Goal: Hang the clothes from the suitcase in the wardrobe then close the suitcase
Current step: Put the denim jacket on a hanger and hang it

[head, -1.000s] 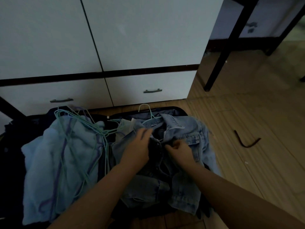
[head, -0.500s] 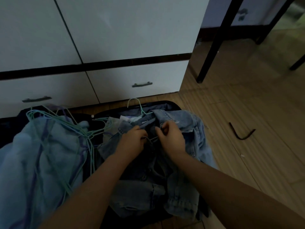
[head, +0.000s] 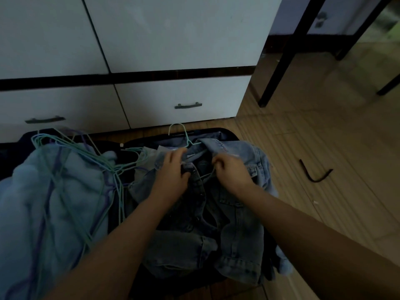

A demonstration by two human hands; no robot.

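Note:
A blue denim jacket (head: 236, 204) lies spread on the open dark suitcase (head: 225, 135) on the floor. A teal wire hanger (head: 183, 135) sticks out of its collar, hook pointing toward the wardrobe (head: 173, 33). My left hand (head: 173, 172) grips the jacket's left front edge near the collar. My right hand (head: 231, 169) pinches the right front edge and a thin wire of the hanger. Both hands sit close together at the jacket's neck opening.
A light blue fleece garment (head: 49, 208) covers the suitcase's left half, with several teal and purple wire hangers (head: 86, 156) on it. The wardrobe drawers have dark handles (head: 187, 105). A black table leg (head: 281, 59) and a dark bent strip (head: 313, 174) are on the wood floor to the right.
My hands came together at the jacket's collar, then parted slightly, each holding one front edge. The view shifted a little.

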